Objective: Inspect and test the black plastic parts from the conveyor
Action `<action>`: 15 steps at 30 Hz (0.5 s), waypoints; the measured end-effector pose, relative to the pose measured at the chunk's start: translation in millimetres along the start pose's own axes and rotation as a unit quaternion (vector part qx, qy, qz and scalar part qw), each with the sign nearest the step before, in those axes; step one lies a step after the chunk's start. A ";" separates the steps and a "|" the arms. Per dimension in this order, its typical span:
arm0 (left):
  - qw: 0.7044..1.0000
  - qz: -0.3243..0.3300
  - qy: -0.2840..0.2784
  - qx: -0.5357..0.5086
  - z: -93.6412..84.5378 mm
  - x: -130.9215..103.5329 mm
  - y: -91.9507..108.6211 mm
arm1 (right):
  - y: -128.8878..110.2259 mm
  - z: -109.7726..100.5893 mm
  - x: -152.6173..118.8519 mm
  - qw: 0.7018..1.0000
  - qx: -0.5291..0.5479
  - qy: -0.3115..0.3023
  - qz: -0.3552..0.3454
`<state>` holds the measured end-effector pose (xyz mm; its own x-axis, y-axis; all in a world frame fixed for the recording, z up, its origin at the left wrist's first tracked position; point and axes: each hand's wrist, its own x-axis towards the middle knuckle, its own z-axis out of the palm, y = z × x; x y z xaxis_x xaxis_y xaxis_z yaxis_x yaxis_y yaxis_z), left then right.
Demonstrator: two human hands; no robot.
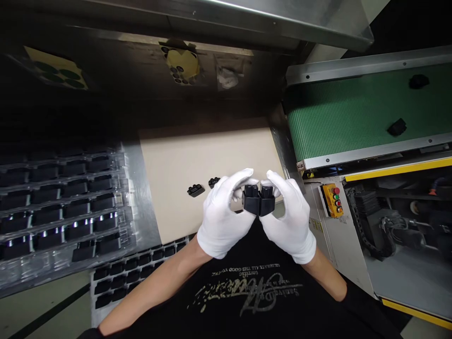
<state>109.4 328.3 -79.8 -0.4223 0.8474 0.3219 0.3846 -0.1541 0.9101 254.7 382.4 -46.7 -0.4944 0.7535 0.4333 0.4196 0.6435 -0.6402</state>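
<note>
Both hands wear white gloves and are raised over the near right part of a beige sheet (176, 165). My left hand (228, 212) is closed on a small black part (251, 201). A similar black part (267, 202) is gripped between the fingers and thumb of my right hand (289, 216). The two parts are side by side and appear to touch. On the sheet, left of my left hand, lies a black piece (196, 189) with knobs on top. Another black piece (213, 181) lies partly hidden behind my left hand.
Clear trays (125, 207) with black parts stand at the left, another filled tray (93, 292) below them. A green conveyor (339, 113) carries two black parts at the right, above a yellow button box (330, 200). A metal hood (282, 19) spans the top.
</note>
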 end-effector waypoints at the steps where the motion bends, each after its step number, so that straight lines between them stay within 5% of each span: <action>1: 1.000 -0.003 0.000 -0.002 0.5 -0.9 0.1 | -0.7 0.3 0.0 1.000 -0.004 0.001 -0.002; 6: 1.000 -0.011 -0.014 0.003 -1.8 0.5 3.3 | -1.7 -2.4 3.5 1.000 0.003 -0.017 0.010; 9: 0.990 -0.109 -0.058 -0.069 -2.3 8.1 -3.1 | 16.8 0.8 7.3 0.989 0.088 -0.045 0.114; 11: 0.950 -0.237 -0.106 -0.175 -0.1 12.9 -14.8 | 40.0 8.0 7.3 0.947 0.208 -0.083 0.231; 15: 0.801 -0.437 -0.145 -0.383 5.7 12.1 -43.8 | 80.9 27.9 -4.7 0.797 0.417 -0.147 0.412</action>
<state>92.1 348.1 -117.2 -0.0054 0.8673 -0.4978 -0.6163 0.3891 0.6847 269.7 427.2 -118.2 -0.5208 0.7318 -0.4397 0.1025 -0.4578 -0.8832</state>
